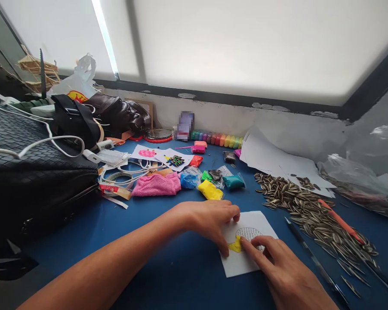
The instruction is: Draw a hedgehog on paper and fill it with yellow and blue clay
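Observation:
A small white paper card (237, 269) lies on the blue table near its front, with a dotted, rounded drawing (250, 233) on it. Soft yellow modelling clay (235, 247) covers part of the drawing's lower left. My left hand (211, 219) steadies the card from its left side, thumb and fingers apart. At the clay's right edge, the fingertips of my right hand (281, 260) press together against it; the other fingers curl under. Just beyond my left hand sits a packet of yellow clay (210, 190).
Sunflower seeds (310, 211) are heaped at right, beside a black pen (313, 254) and an orange tool (340, 221). A pink cloth (157, 184), a teal clay packet (234, 181) and decorated cards (174, 160) lie farther back. A black bag (35, 181) stands at left.

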`<state>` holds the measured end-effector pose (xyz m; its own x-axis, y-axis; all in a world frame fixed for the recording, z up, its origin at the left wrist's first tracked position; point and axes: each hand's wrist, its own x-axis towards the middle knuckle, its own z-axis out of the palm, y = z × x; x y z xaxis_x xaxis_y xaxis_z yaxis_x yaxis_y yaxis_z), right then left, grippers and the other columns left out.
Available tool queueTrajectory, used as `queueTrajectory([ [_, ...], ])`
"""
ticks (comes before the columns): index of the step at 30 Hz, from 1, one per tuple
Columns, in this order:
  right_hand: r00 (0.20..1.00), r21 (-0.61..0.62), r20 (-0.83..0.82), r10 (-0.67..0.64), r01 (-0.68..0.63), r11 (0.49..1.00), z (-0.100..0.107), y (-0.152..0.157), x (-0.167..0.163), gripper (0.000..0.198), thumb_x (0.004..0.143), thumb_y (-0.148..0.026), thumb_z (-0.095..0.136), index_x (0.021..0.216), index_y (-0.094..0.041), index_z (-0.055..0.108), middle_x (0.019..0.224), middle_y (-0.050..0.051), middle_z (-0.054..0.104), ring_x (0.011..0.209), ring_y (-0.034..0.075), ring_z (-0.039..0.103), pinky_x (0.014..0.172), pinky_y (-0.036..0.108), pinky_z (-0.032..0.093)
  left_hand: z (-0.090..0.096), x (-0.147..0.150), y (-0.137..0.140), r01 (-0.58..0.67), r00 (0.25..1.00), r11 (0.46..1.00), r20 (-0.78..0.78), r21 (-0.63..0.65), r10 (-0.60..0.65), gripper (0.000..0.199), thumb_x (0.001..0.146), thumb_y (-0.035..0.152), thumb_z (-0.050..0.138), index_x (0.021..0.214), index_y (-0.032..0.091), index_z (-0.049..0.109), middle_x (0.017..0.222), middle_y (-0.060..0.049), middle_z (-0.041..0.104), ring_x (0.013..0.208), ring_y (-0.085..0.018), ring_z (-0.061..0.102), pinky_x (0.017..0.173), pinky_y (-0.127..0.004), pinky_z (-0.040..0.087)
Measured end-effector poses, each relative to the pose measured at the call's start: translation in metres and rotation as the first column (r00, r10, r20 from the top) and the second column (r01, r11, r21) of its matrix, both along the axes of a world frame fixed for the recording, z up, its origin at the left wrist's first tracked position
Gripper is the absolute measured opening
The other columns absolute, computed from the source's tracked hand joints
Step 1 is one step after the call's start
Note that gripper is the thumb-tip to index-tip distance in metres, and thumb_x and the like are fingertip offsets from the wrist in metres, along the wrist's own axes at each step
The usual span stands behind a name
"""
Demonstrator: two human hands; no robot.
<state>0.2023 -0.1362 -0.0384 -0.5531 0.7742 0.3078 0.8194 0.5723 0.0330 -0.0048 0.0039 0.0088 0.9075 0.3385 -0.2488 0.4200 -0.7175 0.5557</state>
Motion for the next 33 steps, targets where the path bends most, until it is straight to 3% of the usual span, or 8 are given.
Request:
queueTrajectory([
  [7, 1.0, 0.067, 0.025, 0.015, -0.016, 0.998, -0.002, 0.002, 0.0, 0.054, 0.083, -0.002, 0.042, 0.132, -0.017, 0.058, 0.107, 0.014, 0.064, 0.091, 0.019, 0.067, 0.073, 0.028, 0.059, 0.002, 0.002, -0.002, 0.024, 1.0, 1.0, -0.016, 0.012, -0.023, 0.064, 0.065, 0.031, 0.08, 0.119, 0.015, 0.048, 0.115, -0.007, 0.055, 0.104, -0.021, 0.053, 0.083, -0.027, 0.042],
  [14, 0.999, 0.162, -0.029, 0.04, -0.034, 0.986, 0.011, 0.0, -0.011, 0.05, 0.08, 0.002, 0.036, 0.119, -0.015, 0.064, 0.097, 0.013, 0.066, 0.084, 0.016, 0.068, 0.071, 0.024, 0.059, 0.002, 0.0, 0.002, 0.063, 0.998, 0.998, -0.015, 0.003, -0.063, 0.068, 0.066, 0.04, 0.08, 0.12, 0.016, 0.046, 0.116, -0.007, 0.054, 0.104, -0.021, 0.052, 0.083, -0.027, 0.043],
  [27, 0.997, 0.014, 0.071, 0.011, -0.012, 1.0, 0.005, -0.008, -0.007, 0.052, 0.089, -0.004, 0.039, 0.138, -0.017, 0.053, 0.106, 0.014, 0.059, 0.093, 0.019, 0.063, 0.077, 0.031, 0.057, 0.001, -0.003, 0.004, 0.086, 0.996, 0.996, 0.016, 0.018, -0.086, 0.068, 0.068, 0.04, 0.078, 0.123, 0.014, 0.047, 0.113, -0.007, 0.055, 0.101, -0.02, 0.052, 0.082, -0.028, 0.043],
  [33, 0.999, 0.057, 0.048, 0.017, -0.02, 0.998, 0.002, -0.009, -0.008, 0.052, 0.087, -0.002, 0.039, 0.135, -0.017, 0.055, 0.108, 0.015, 0.056, 0.095, 0.019, 0.061, 0.076, 0.03, 0.056, 0.0, -0.004, 0.006, 0.065, 0.998, 0.996, 0.004, -0.068, -0.065, 0.066, 0.07, 0.035, 0.077, 0.125, 0.016, 0.046, 0.111, -0.005, 0.056, 0.098, -0.019, 0.053, 0.081, -0.027, 0.043],
])
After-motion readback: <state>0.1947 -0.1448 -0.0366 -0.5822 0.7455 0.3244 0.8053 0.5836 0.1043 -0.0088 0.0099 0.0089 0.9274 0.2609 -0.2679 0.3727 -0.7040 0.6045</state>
